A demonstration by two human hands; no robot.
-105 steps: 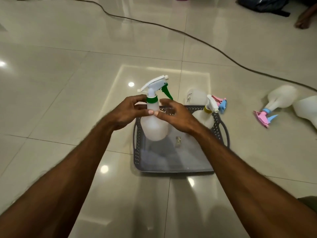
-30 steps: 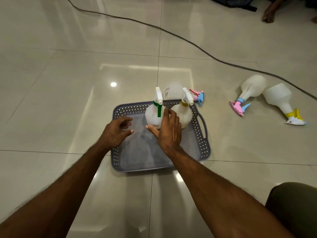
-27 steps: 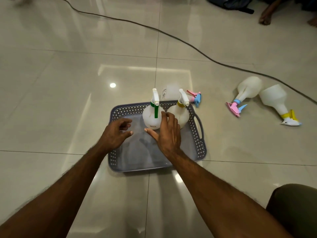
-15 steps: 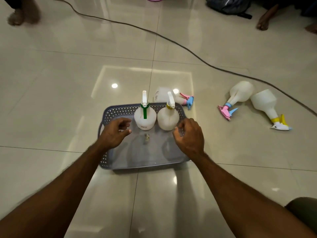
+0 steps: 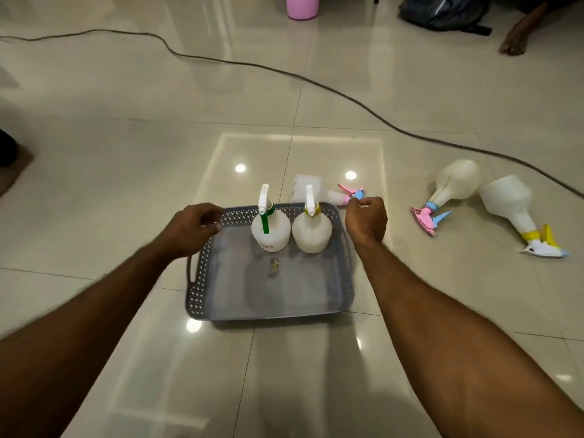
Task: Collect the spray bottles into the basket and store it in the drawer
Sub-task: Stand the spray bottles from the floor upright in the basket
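Note:
A grey perforated basket (image 5: 268,313) sits on the tiled floor. Two white spray bottles stand at its far side: one with a green trigger (image 5: 271,233), one with a yellow collar (image 5: 312,235). Behind the basket lies a third bottle (image 5: 308,191) with a pink-and-blue trigger. My right hand (image 5: 366,222) is curled with its fingertips at that trigger; whether it grips is unclear. My left hand (image 5: 192,227) hovers over the basket's far left corner, loosely curled and holding nothing. To the right lie a pink-and-blue-trigger bottle (image 5: 455,184) and a yellow-trigger bottle (image 5: 508,200).
A dark cable (image 5: 347,96) runs across the floor behind the bottles. A pink container (image 5: 301,6), a dark bag (image 5: 442,11) and another person's foot (image 5: 518,36) are at the far edge. A small scrap (image 5: 274,266) lies on the basket's bottom.
The green-trigger bottle was set upright in the basket and let go. My right hand then moved from the basket's right rim to the trigger of the bottle behind it.

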